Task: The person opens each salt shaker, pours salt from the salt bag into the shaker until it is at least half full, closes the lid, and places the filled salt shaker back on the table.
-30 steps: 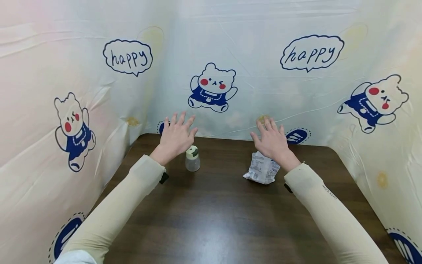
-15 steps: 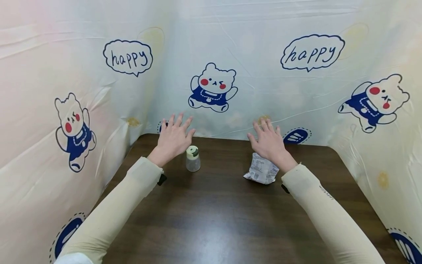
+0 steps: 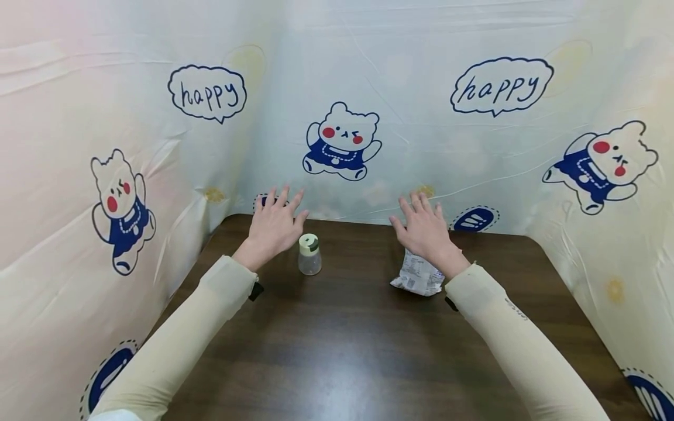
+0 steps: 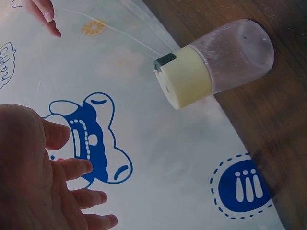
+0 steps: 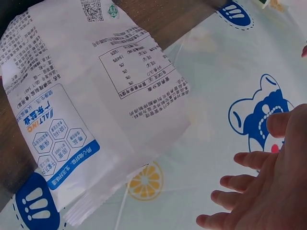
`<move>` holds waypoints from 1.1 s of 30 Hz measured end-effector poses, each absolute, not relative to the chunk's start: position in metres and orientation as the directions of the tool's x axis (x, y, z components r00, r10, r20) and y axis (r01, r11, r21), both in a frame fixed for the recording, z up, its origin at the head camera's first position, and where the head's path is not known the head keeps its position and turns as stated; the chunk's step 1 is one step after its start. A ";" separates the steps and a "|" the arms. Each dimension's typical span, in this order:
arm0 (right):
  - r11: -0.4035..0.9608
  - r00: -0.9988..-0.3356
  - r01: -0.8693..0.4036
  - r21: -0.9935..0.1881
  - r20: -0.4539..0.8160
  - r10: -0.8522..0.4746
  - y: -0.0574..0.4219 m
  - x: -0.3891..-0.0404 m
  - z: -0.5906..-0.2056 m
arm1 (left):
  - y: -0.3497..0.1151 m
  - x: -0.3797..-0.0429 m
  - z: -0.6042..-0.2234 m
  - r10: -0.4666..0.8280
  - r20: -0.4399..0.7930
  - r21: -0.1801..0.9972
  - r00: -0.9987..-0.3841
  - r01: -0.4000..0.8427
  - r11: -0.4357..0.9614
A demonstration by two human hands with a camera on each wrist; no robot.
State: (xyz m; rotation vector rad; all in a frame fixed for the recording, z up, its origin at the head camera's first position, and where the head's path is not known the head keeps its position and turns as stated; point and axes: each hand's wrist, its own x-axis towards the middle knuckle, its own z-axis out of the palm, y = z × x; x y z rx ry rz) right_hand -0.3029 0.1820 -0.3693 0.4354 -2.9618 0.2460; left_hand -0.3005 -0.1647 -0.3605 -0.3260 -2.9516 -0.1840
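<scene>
Now right hand (image 3: 424, 233) slightly leftward

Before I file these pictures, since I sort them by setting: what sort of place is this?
Probably a curtained-off tabletop booth, perhaps for filming: pale sheeting, printed with cartoon bears and "happy" speech bubbles, surrounds a dark table on three sides.

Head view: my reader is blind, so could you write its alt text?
Outstretched left hand and right hand above a brown table. A bottle stands near the left; a packet lies partly hidden by the right. Printed cloth hangs behind.
</scene>
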 end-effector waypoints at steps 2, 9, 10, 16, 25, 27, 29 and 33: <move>0.943 -0.947 -0.300 -0.142 0.167 -0.276 0.180 -0.302 -0.369 | -0.166 -0.300 -0.361 0.203 0.180 0.106 -0.962 0.225 0.969; 0.938 -0.942 -0.314 -0.147 0.170 -0.289 0.175 -0.301 -0.369 | -0.167 -0.299 -0.362 0.210 0.175 0.115 -0.962 0.232 0.966; 0.937 -0.942 -0.316 -0.148 0.171 -0.290 0.174 -0.300 -0.370 | -0.168 -0.299 -0.363 0.211 0.171 0.118 -0.962 0.233 0.965; 0.934 -0.939 -0.327 -0.143 0.163 -0.304 0.169 -0.299 -0.374 | -0.172 -0.296 -0.366 0.212 0.150 0.137 -0.966 0.233 0.963; 0.932 -0.938 -0.331 -0.145 0.156 -0.309 0.162 -0.297 -0.377 | -0.174 -0.293 -0.371 0.208 0.144 0.139 -0.967 0.228 0.964; 0.932 -0.937 -0.334 -0.141 0.157 -0.312 0.160 -0.297 -0.377 | -0.175 -0.293 -0.371 0.207 0.143 0.138 -0.968 0.227 0.964; 0.932 -0.937 -0.335 -0.136 0.154 -0.314 0.157 -0.297 -0.378 | -0.177 -0.292 -0.373 0.205 0.142 0.138 -0.968 0.224 0.965; 0.930 -0.936 -0.339 -0.139 0.151 -0.319 0.152 -0.296 -0.380 | -0.179 -0.290 -0.376 0.198 0.133 0.150 -0.971 0.218 0.964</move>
